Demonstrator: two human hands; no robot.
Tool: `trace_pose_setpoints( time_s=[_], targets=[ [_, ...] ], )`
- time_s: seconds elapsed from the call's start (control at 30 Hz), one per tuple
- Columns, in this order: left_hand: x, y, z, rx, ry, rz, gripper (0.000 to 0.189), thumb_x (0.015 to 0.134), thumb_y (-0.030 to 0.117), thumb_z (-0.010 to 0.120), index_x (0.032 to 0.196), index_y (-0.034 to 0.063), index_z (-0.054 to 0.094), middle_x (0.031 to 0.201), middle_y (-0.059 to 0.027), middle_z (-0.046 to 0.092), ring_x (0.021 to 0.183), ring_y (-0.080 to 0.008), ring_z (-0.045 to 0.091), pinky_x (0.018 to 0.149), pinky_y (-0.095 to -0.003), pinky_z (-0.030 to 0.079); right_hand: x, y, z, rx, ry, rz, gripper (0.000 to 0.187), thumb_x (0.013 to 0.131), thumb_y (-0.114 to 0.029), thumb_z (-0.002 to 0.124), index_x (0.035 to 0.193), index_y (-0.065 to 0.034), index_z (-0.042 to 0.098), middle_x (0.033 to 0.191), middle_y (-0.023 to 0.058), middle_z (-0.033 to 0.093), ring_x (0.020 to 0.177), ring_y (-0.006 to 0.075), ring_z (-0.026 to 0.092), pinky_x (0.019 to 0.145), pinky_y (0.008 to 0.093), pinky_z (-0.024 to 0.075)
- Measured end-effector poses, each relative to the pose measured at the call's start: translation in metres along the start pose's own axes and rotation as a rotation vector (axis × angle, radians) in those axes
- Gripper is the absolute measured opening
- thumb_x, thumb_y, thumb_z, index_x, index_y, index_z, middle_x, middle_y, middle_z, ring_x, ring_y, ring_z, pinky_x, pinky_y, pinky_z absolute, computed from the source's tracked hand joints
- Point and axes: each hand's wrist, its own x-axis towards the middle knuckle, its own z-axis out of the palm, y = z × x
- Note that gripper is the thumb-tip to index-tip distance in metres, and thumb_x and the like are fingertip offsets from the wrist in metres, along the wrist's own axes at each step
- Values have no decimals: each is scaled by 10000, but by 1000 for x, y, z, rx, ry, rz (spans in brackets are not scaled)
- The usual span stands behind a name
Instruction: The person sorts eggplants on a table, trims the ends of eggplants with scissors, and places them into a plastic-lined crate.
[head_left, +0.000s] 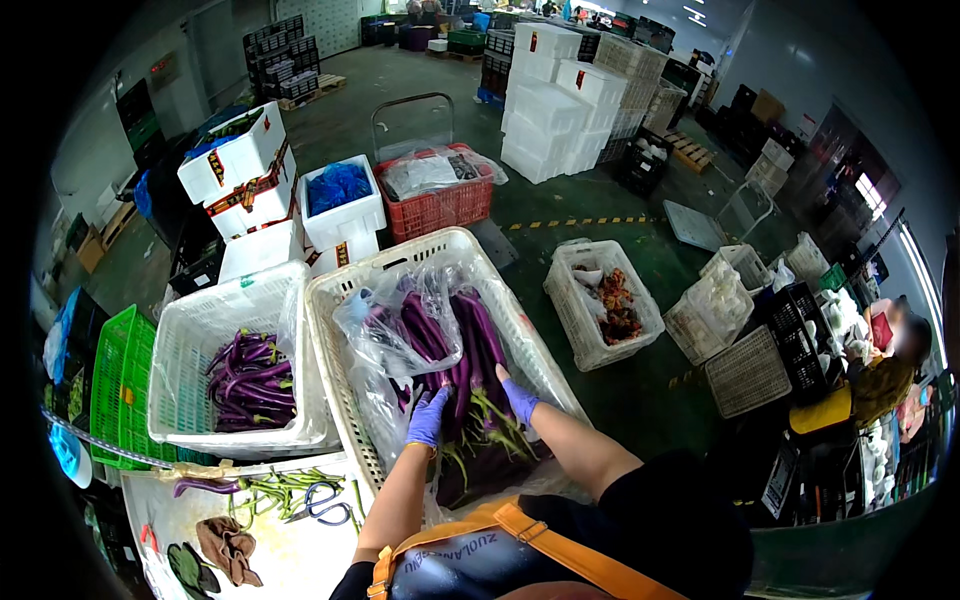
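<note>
A large white plastic crate (346, 420) lined with clear plastic film (352, 337) stands in front of me. Long purple eggplants (465, 337) lie in it, their green stems (487, 420) pointing towards me. My left hand (430, 418), in a purple glove, holds the left side of the bunch near the stem ends. On the opposite side my right hand (519, 397), also gloved, is set against the bunch, its fingers partly hidden. Between them the two hands clasp the bunch. Part of the film covers the far ends of the eggplants.
Left of me, a second white crate (180, 375) holds more eggplants. A white table (300, 559) bears scissors (327, 504), cut stems (281, 491), one eggplant (206, 487) and a brown cloth (225, 551). Foam boxes (259, 251) and a red crate (439, 210) stand beyond. At right, a person (892, 360) works.
</note>
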Motion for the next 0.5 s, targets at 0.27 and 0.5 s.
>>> trace_pose_setpoints(
  time_s=[0.27,0.5],
  targets=[
    [0,25,30,-351,-211,-91,524,950,449,710,1297,60,656,1121,-43,706,974,-160,641,865,-337,519,-2,-27,-10,-169,-169,84,927,887,-822,514,1449,-87,576,1300,109,678,1020,195,660,771,313,515],
    [33,25,30,-4,-129,79,817,889,310,828,1548,56,416,1451,-104,554,1204,-241,613,989,-358,519,-41,-37,8,133,-351,-46,708,846,-676,733,1226,-78,724,1045,70,737,772,160,637,611,307,507]
  ],
)
